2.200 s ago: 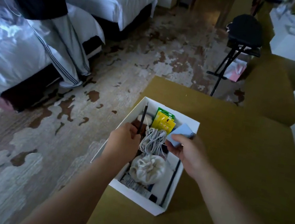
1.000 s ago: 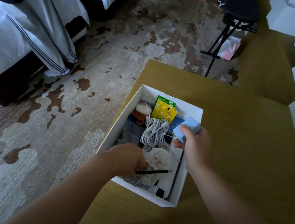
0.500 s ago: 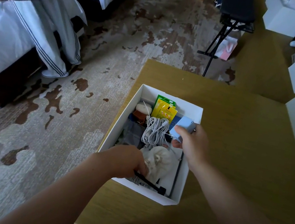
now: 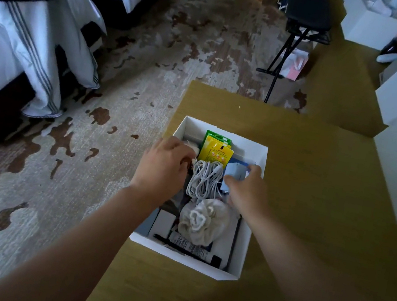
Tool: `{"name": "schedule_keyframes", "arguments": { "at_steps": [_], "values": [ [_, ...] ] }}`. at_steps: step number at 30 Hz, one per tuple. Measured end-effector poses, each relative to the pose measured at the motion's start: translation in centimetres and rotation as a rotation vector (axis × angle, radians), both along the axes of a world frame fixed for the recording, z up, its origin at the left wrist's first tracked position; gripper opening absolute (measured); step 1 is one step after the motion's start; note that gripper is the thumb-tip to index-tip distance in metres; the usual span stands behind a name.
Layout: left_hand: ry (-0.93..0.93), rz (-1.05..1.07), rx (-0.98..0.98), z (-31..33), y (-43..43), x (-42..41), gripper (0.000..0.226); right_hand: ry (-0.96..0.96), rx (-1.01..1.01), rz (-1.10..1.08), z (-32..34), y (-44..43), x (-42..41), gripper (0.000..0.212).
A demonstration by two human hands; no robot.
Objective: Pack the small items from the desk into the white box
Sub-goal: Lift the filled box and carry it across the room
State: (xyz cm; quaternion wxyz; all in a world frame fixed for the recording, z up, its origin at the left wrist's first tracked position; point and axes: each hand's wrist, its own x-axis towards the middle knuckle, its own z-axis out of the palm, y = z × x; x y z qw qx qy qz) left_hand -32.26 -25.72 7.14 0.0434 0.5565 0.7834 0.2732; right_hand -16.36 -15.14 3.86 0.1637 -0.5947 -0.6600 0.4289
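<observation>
Bedroom carpet behind, wooden desk [image 4: 316, 197] carries the box [image 4: 251, 212], nearly full. Left hand [image 4: 165, 165] reaches into the box's far-left corner, fingers curled, grip unclear. Right hand [image 4: 246, 188] pinches a blue card [image 4: 234, 176] beside the cable [image 4: 204, 179], pouch [image 4: 203, 221] nearer. Likely arranging step; next, tuck card flat.

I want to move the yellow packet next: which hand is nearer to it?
Left. The left hand is just beside the yellow packet, at its left; the right hand holds the light blue card, lower right.
</observation>
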Motion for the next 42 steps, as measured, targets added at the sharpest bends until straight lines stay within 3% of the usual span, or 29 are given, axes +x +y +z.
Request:
{"name": "schedule_keyframes", "arguments": {
  "at_steps": [2, 6, 8, 12, 18, 35, 39, 42],
  "values": [
    [0.085, 0.114, -0.146, -0.6, 0.9, -0.7, 0.045, -0.061, 0.107, -0.004, 0.1, 0.6, -0.3, 0.042],
    [-0.149, 0.182, -0.418, -2.6, 2.2, -1.6, 0.073, -0.284, 0.324, 0.201, 0.6, 2.1, -0.5, 0.027],
    [-0.126, 0.189, -0.504, -3.9, 2.1, -1.6, 0.083, -0.47, 0.487, 0.32, 1.0, 2.8, -0.8, 0.026],
    [0.169, 0.194, -0.47, -5.7, 1.7, -1.3, 0.09, -0.86, 0.654, 0.444, 1.6, 5.1, -1.6, 0.018],
    [0.245, 0.164, -0.441, -6.3, 2.0, -1.6, 0.089, -1.047, 0.651, 0.591, 0.4, 7.1, -3.1, 0.021],
    [0.088, 0.179, -0.348, -6.6, 1.8, -1.6, 0.084, -0.91, 0.632, 0.632, -1.4, 7.6, -2.6, 0.027],
    [0.054, 0.189, -0.344, -6.4, 1.7, -1.6, 0.082, -0.711, 0.701, 0.579, -0.8, 6.5, -1.7, 0.023],
    [0.026, 0.208, -0.362, -6.2, 1.7, -1.5, 0.081, -0.534, 0.744, 0.421, -0.6, 4.7, -0.4, 0.036]
  ]
}}
